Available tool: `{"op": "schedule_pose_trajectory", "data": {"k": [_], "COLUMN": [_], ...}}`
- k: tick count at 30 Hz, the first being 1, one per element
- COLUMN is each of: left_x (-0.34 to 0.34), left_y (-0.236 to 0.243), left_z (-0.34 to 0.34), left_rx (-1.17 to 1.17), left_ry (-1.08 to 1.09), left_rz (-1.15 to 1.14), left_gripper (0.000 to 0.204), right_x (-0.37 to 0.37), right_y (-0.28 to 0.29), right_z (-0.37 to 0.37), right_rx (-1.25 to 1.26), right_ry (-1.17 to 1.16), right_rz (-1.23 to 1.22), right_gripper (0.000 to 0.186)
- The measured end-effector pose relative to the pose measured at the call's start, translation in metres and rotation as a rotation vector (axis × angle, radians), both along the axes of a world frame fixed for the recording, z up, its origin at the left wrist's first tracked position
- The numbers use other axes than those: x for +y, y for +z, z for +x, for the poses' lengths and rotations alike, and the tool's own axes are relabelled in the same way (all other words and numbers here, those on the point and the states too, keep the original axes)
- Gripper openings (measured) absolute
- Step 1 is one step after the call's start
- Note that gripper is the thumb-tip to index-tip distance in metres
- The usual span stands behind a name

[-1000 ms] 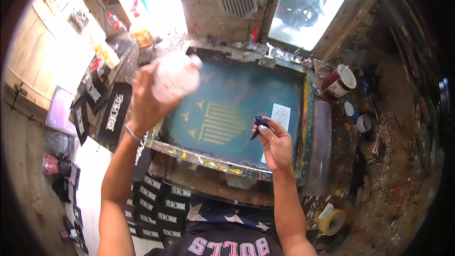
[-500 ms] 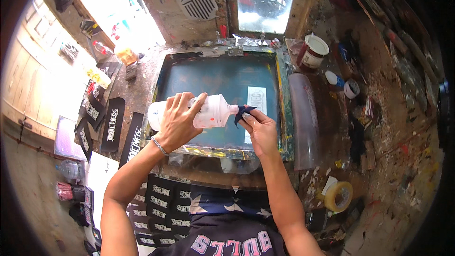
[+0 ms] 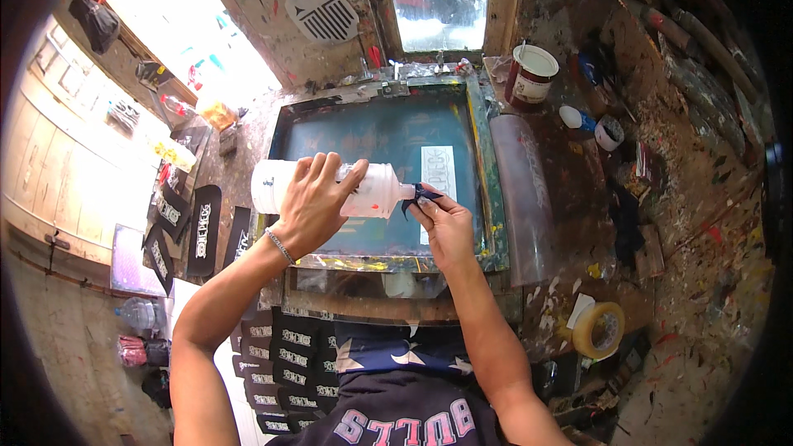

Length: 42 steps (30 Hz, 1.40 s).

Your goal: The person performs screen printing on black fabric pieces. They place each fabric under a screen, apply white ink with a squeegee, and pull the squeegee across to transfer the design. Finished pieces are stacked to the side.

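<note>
My left hand point(image 3: 315, 202) is wrapped round a white plastic bottle point(image 3: 373, 192) lying nearly sideways, its neck pointing right. A small dark blue cloth point(image 3: 420, 196) is pressed at the bottle's mouth. Pinched fingers of my right hand point(image 3: 447, 230) hold that cloth. Both hands are above a screen-printing frame point(image 3: 372, 263) with blue-green mesh point(image 3: 355, 128). Under the mesh's right part shows a pale rectangle with lettering point(image 3: 438, 161), partly covered by my right hand. Whether liquid is coming out cannot be seen.
Right of the frame lie a rolled clear plastic sheet point(image 3: 522, 198), a dark red tub point(image 3: 531, 78), a small white cup point(image 3: 610, 133) and a tape roll point(image 3: 598, 330). Black printed strips point(image 3: 204, 231) lie left; more black printed pieces point(image 3: 295, 357) lie in front, below the frame.
The bottle's base has swung slightly away from me, while its mouth stays against the cloth. Both hands keep their hold. The whole view has shifted and turned a little.
</note>
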<state>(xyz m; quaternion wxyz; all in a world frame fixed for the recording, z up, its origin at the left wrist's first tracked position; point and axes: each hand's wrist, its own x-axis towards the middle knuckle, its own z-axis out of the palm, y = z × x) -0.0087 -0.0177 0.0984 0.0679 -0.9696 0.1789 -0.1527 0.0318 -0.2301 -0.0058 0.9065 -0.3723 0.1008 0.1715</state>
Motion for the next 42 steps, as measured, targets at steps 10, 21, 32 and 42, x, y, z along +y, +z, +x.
{"op": "schedule_pose_trajectory", "data": {"k": [10,21,32,42], "left_x": [-0.003,0.006,0.042,0.236], "left_y": [0.004,0.006,-0.006,-0.022], "left_z": [0.003,0.003,0.009,0.041], "left_rx": [0.030,-0.015,-0.082,-0.552], "left_ry": [-0.021,-0.027,0.076,0.409], "left_rz": [-0.027,-0.023,-0.557,-1.198], "left_gripper": [0.080,0.075,0.088,0.074], "right_x": [-0.001,0.006,-0.010,-0.045], "right_y": [-0.001,0.006,0.021,0.021], "right_z": [0.000,0.003,0.031,0.074], "right_rx": [-0.091,-0.029,0.048,-0.062], "right_ry": [-0.035,-0.010,0.071,0.113], "right_rz": [-0.093,0.001,0.205,-0.148], "right_gripper": [0.027,0.028,0.029,0.026]}}
